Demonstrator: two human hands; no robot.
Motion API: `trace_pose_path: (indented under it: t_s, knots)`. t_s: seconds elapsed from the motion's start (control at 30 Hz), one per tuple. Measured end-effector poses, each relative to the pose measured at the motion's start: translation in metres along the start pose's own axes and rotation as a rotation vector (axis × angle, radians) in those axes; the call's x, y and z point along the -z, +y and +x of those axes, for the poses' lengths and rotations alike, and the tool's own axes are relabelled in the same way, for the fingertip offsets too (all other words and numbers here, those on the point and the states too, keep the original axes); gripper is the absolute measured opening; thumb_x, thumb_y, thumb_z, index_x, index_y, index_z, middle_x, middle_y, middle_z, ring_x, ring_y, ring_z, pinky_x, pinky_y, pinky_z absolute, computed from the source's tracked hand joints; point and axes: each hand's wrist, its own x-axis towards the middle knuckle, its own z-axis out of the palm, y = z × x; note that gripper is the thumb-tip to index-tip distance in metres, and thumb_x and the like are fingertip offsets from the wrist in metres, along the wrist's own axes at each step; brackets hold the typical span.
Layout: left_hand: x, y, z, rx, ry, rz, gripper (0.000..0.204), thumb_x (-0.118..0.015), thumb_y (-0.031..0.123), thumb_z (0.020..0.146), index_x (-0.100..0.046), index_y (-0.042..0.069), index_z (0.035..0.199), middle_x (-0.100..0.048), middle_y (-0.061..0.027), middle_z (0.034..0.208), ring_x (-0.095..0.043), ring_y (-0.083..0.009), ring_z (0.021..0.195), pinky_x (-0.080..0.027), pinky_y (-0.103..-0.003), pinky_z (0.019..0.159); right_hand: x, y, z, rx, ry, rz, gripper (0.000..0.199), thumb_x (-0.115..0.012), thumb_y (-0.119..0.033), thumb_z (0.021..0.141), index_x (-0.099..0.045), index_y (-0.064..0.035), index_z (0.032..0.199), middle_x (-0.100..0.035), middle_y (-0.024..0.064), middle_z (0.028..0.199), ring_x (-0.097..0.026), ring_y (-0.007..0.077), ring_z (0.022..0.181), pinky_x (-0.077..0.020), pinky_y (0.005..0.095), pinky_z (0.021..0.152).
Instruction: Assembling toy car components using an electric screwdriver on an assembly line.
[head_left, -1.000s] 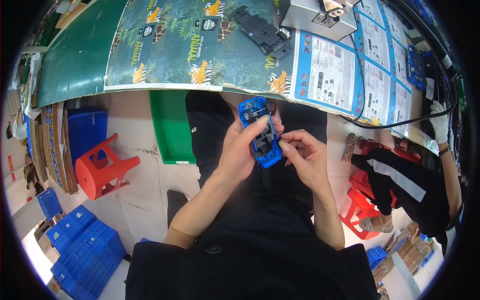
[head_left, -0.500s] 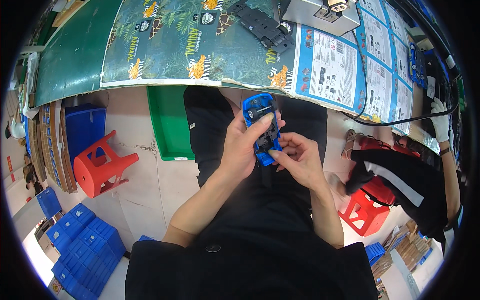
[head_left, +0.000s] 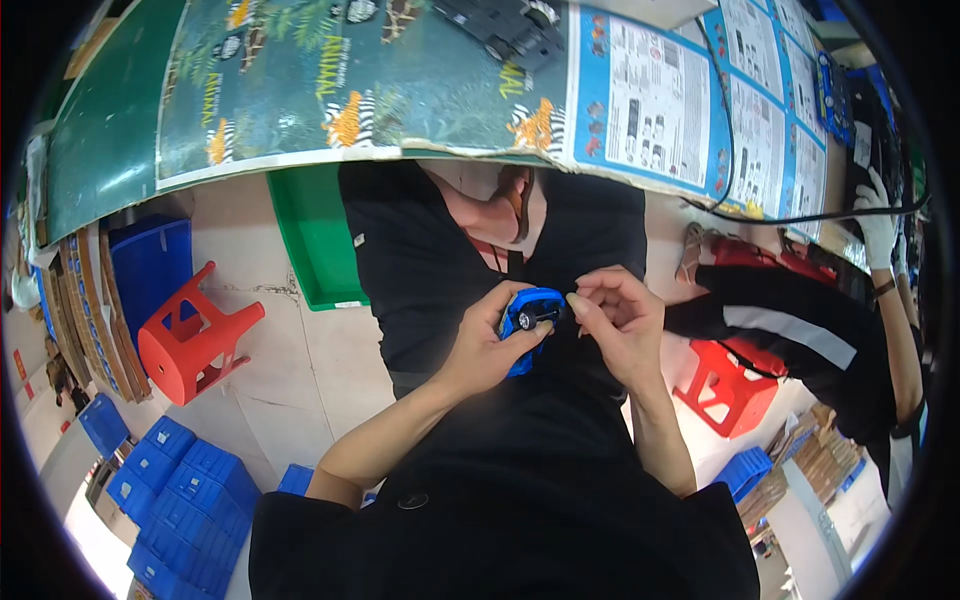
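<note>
My left hand [head_left: 487, 345] grips a small blue toy car [head_left: 528, 318] over my lap, one black wheel showing toward me. My right hand [head_left: 618, 318] is right beside it, fingertips pinched against the car's right end. Both hands are below the edge of the worktable [head_left: 300, 90], which carries a printed jungle-pattern mat. A black toy chassis [head_left: 500, 25] lies on the table above.
A red plastic stool [head_left: 190, 335] and a green bin [head_left: 315, 240] stand on the floor to the left, with blue crates [head_left: 185, 500] below them. Printed instruction sheets [head_left: 650, 100] cover the table's right part. A co-worker in black with a white glove [head_left: 875, 220] sits at right, beside another red stool [head_left: 725, 385].
The hands and the blue car have come down from table-edge height toward my lap. The car has been turned so that a wheel faces me.
</note>
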Motion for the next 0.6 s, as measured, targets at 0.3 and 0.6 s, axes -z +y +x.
trace_pose_path:
  t_s: [0.3, 0.6]
  knots:
    - [-0.009, 0.014, 0.000, -0.031, 0.008, 0.138, 0.035, -0.069, 0.005, 0.084, -0.056, 0.002, 0.117, -0.066, -0.0061, 0.100, -0.061, -0.0106, 0.091, -0.049, -0.026, 0.081, -0.010, -0.011, -0.011, 0.291, -0.128, -0.561, 0.018, -0.074, 0.002, 0.073, -0.071, -0.0037, 0.091, -0.060, 0.0054, 0.084, -0.057, 0.0121, 0.061, -0.0443, 0.0247, 0.052]
    - [-0.013, 0.021, 0.001, -0.158, 0.013, 0.316, 0.040, -0.072, 0.005, 0.081, -0.056, 0.000, 0.117, -0.067, -0.0099, 0.097, -0.064, -0.0138, 0.087, -0.050, -0.027, 0.078, 0.003, -0.010, -0.023, 0.454, 0.001, -0.440, 0.016, -0.069, 0.006, 0.068, -0.064, -0.0010, 0.081, -0.063, 0.0115, 0.089, -0.055, 0.0105, 0.056, -0.0426, 0.0216, 0.049]
